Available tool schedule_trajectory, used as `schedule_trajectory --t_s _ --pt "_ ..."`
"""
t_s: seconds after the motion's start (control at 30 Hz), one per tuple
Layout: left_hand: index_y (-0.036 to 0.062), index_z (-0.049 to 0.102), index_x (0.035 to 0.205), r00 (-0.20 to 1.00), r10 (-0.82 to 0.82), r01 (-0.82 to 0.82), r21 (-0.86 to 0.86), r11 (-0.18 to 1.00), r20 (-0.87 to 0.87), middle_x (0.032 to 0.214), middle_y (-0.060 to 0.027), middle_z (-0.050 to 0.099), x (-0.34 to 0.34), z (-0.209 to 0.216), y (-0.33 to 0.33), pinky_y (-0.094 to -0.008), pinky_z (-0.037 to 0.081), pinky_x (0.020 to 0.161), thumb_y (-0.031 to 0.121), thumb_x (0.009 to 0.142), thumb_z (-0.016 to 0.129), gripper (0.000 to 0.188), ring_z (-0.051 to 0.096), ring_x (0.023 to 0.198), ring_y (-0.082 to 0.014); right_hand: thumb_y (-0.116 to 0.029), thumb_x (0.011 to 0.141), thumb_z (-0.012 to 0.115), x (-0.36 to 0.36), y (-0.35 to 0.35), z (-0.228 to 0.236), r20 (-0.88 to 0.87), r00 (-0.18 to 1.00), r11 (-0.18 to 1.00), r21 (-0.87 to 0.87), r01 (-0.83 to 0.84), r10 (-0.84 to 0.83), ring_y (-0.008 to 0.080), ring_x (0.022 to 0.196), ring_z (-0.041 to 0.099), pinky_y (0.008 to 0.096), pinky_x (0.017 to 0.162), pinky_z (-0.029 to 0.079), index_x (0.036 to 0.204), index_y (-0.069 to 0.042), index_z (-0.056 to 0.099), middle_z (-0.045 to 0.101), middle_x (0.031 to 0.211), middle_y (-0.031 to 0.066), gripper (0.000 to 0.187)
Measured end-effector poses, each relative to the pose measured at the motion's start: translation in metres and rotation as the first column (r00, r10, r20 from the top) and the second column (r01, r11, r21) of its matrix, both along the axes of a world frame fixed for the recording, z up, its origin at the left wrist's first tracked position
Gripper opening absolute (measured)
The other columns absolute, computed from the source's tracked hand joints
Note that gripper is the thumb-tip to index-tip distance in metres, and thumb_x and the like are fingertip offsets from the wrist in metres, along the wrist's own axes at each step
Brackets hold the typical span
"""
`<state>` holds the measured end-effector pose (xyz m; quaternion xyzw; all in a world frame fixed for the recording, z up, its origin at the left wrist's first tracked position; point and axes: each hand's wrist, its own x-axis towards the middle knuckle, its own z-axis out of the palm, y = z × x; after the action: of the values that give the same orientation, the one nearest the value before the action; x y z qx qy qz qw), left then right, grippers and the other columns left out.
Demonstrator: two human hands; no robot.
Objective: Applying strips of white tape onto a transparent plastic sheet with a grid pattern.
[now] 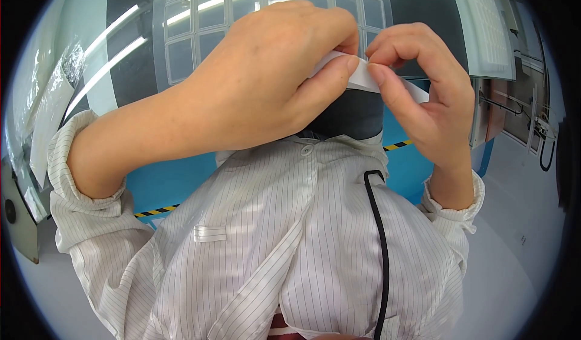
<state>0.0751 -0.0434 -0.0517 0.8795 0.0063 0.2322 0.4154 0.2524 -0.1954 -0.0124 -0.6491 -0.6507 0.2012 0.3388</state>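
A narrow white strip [363,76], perhaps paper or tape, stretches between my two hands in front of my chest. My left hand [284,61] is closed on it, the thumb pressed against the curled fingers. The right hand [426,82] pinches the same strip between thumb and fingertips, and its end shows below the fingers near the palm. Both hands are raised over the table's near edge. Behind them lies a clear plastic tray [212,13] with a grid of square compartments, partly hidden by my left hand.
Clear plastic bags or film [51,98] lie at the left. A pale translucent tray or stack of sheets [484,25] sits at the table's right. Metal fittings and a black cable [548,152] are at the far right. Black-and-yellow tape [156,211] marks the blue floor.
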Motion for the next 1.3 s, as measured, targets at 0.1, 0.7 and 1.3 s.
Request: schedule_trajectory --t_s 0.1,0.7,1.3 --pt "-0.0008 0.062 0.098 0.999 0.008 -0.008 0.0 1.0 -0.043 0.083 -0.0112 0.062 0.0 0.007 0.0 -0.034 0.046 0.065 0.007 0.092 0.066 0.01 0.058 0.073 -0.026 0.002 0.088 0.068 0.006 0.002 0.004 -0.011 0.996 0.995 0.044 -0.085 0.085 0.0133 0.092 0.057 0.0263 0.081 0.046 0.096 0.002 0.063 0.063 0.105 0.0086 0.01" --pt "0.001 0.059 0.094 0.995 -0.07 0.057 0.187 0.981 0.065 0.119 -0.0173 0.069 0.009 -0.005 -0.014 -0.0454 0.048 0.096 -0.001 0.084 0.067 0.013 0.063 0.117 -0.0373 -0.015 0.095 0.069 0.047 0.017 -0.015 -0.078 0.995 0.983 -0.178 0.054 -0.069 0.0083 0.087 0.049 0.0234 0.074 0.037 0.095 -0.003 0.066 0.061 0.112 0.0003 0.013" --pt "0.0009 0.058 0.092 0.997 -0.065 0.055 0.175 0.983 0.05 0.122 -0.0192 0.068 0.001 -0.017 -0.022 -0.0464 0.048 0.097 0.0 0.084 0.067 0.012 0.063 0.117 -0.0372 -0.013 0.092 0.069 0.033 0.016 -0.026 -0.064 0.99 0.976 -0.189 0.112 -0.126 0.0103 0.091 0.052 0.0251 0.075 0.037 0.094 -0.003 0.065 0.059 0.107 0.0016 0.011"
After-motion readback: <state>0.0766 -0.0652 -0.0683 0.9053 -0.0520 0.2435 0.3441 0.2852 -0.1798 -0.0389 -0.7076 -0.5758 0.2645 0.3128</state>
